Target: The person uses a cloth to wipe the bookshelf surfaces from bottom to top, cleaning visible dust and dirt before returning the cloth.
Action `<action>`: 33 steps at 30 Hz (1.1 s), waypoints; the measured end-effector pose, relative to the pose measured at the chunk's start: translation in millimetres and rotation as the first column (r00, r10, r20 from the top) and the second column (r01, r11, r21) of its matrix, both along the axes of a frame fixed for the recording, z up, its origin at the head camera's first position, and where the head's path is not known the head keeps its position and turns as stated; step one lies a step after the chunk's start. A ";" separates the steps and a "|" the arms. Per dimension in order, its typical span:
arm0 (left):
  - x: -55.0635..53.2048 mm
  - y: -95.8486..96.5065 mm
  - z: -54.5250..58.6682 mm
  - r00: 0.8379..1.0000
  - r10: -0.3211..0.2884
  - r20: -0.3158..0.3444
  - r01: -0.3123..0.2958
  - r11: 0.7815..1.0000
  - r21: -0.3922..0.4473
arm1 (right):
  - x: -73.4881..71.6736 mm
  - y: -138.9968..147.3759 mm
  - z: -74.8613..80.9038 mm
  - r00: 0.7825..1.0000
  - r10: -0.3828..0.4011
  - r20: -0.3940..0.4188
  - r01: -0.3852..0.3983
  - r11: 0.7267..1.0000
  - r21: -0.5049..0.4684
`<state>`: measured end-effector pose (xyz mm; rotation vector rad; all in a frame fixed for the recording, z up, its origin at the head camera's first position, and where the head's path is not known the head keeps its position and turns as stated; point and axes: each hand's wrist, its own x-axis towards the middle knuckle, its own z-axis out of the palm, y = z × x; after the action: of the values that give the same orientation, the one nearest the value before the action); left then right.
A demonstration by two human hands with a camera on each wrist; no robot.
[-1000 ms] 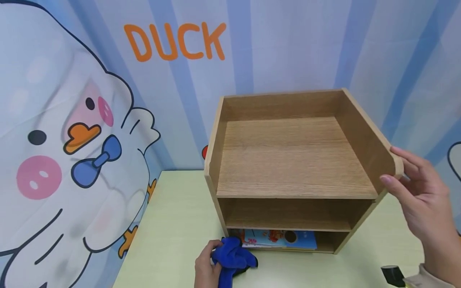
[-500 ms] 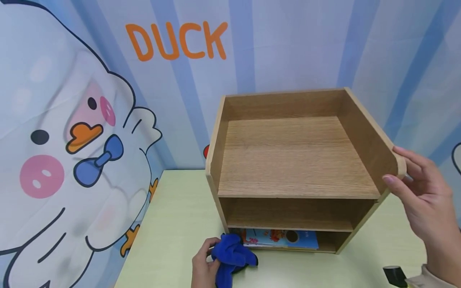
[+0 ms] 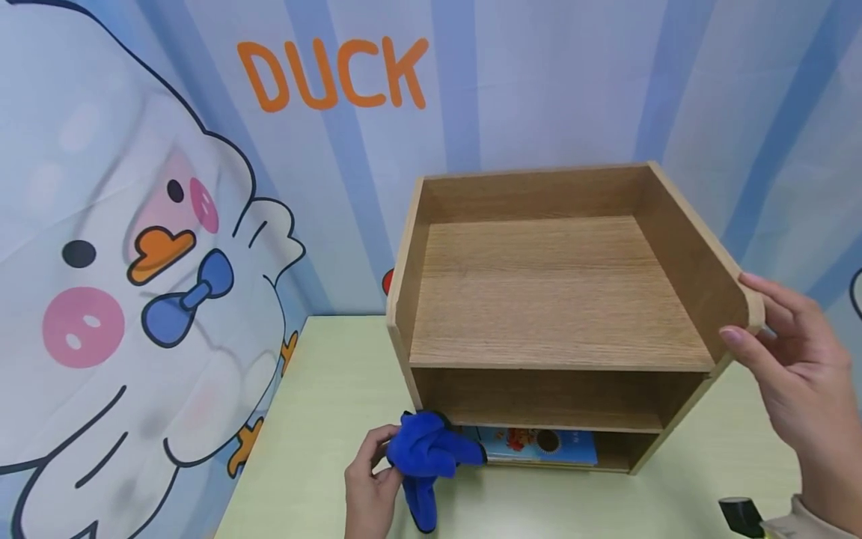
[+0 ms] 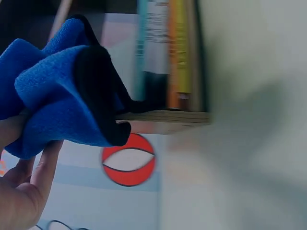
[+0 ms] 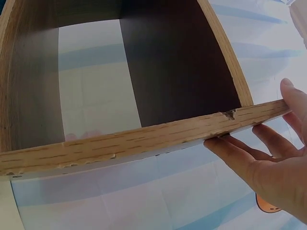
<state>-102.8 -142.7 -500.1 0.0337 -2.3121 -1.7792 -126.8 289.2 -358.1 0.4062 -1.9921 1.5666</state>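
My left hand (image 3: 373, 483) pinches a bunched blue cloth (image 3: 431, 448) with black edging, at the lower left front corner of a wooden shelf unit (image 3: 559, 292). The cloth hides that corner and part of the bottom compartment in the head view. Up close in the left wrist view, the cloth (image 4: 62, 91) hangs in folds from the fingers, beside the shelf's edge. My right hand (image 3: 801, 367) holds the front edge of the right side panel (image 3: 700, 262), thumb on the inner side and fingers on the outer. The panel's chipped edge (image 5: 158, 139) shows in the right wrist view.
Books (image 3: 539, 445) lie flat in the bottom compartment; their spines (image 4: 180, 52) show in the left wrist view. The unit stands on a pale green table (image 3: 316, 419) before a blue duck-print curtain (image 3: 552, 82). A black object (image 3: 741, 516) sits near the right sleeve.
My left hand and the cloth have moved slightly up, and the cloth now covers the shelf's lower left corner and more of the books. The right hand keeps its hold on the panel.
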 end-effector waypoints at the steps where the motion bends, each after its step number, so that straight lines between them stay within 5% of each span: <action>1: 0.3 0.2 5.1 1.000 0.007 -0.019 -0.007 1.000 0.005 | -0.3 0.1 -0.1 1.000 0.010 -0.005 -0.010 1.000 -0.008; 12: 0.3 4.2 58.1 0.981 0.062 -0.183 -0.059 0.998 0.017 | 0.4 -0.2 0.2 1.000 0.022 -0.006 -0.022 1.000 -0.008; 24: -2.8 5.2 90.0 0.938 0.081 -0.336 -0.091 0.996 -0.015 | -0.6 -0.1 1.1 0.997 0.082 -0.015 -0.083 0.993 -0.081; 28: -4.6 5.5 101.5 0.916 0.068 -0.394 -0.074 0.997 0.001 | -1.5 1.4 0.0 0.994 0.104 -0.029 -0.107 0.989 -0.098; 33: -7.3 5.6 113.9 0.878 0.038 -0.476 -0.038 0.999 0.008 | 0.2 -0.3 0.5 1.000 0.028 0.013 -0.028 0.999 -0.019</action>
<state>-110.1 -137.1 -386.2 -0.3229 -1.9402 -1.5486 -126.7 288.9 -357.6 0.4192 -1.9877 1.6078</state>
